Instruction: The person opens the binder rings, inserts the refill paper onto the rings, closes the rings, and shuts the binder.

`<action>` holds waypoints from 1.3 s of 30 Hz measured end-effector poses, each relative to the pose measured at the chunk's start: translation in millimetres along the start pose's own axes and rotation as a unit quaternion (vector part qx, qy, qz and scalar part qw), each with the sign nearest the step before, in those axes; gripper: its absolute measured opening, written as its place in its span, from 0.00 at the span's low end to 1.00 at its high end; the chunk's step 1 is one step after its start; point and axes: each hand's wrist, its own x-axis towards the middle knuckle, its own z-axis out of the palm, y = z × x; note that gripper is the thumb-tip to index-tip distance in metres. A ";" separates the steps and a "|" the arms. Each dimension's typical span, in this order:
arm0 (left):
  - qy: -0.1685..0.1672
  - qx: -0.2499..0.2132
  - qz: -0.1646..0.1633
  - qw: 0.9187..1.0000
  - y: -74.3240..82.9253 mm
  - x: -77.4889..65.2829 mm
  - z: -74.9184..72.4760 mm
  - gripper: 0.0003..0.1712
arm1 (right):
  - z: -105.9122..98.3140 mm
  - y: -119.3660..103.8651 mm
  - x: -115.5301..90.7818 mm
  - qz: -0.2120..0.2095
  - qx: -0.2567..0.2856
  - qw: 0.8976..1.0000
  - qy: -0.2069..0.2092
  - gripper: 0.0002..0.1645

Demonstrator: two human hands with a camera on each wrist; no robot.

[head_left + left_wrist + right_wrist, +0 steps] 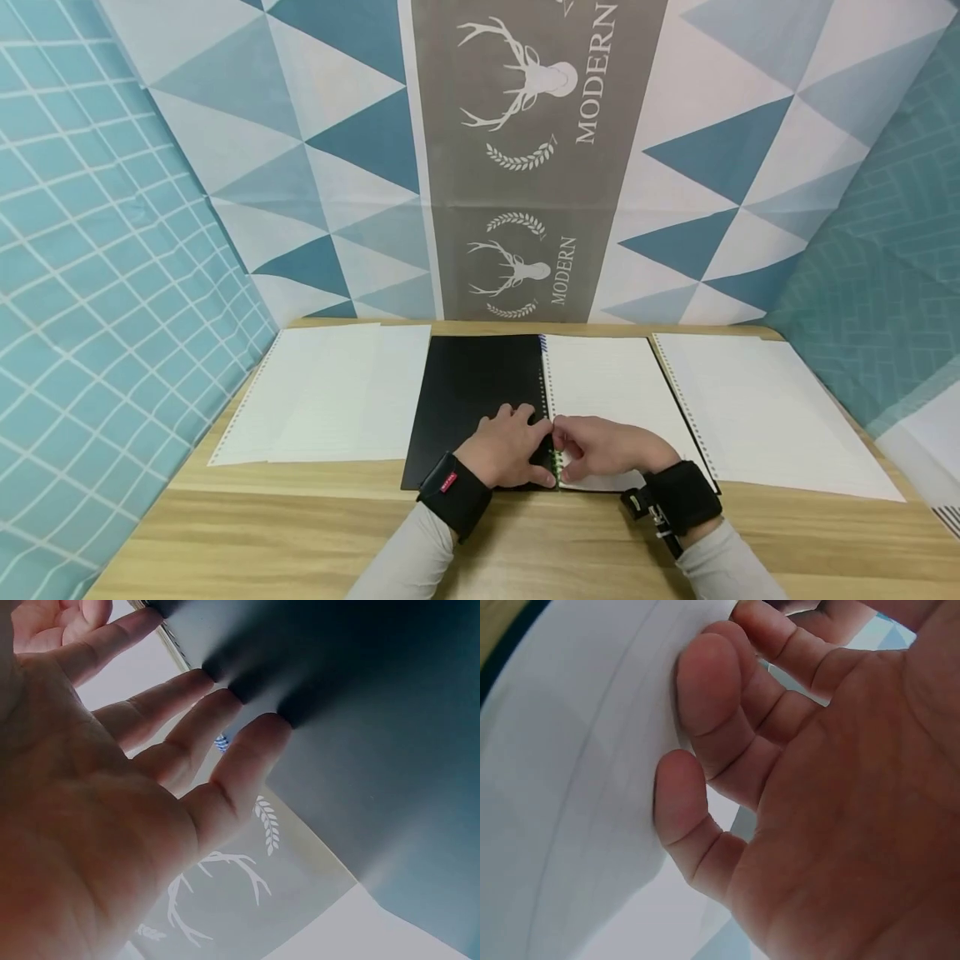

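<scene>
A loose-leaf notebook lies spread flat, its black cover (480, 375) on the left and white punched pages (600, 367) on the right. Its spine shows blue rings (543, 343) at the far end and green rings (557, 461) at the near end. My left hand (508, 447) rests spread on the cover, fingertips on its surface and thumb beside the green rings. From the page side, my right hand (611, 446) touches the spine with index finger and thumb, its other fingers bent against the paper (577, 750). I cannot tell whether it pinches a ring.
Loose punched sheets (330, 392) lie left of the notebook, and more sheets (780, 408) to its right. Bare wooden tabletop (300, 533) runs along the front. A patterned cloth wall (517, 183) stands behind, with blue cloth at both sides.
</scene>
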 end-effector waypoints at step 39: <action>0.072 -0.017 -0.001 0.997 -3.9 9.0 3.6 0.21 | -5.3 5.4 5.1 0.028 0.002 0.997 0.068 0.04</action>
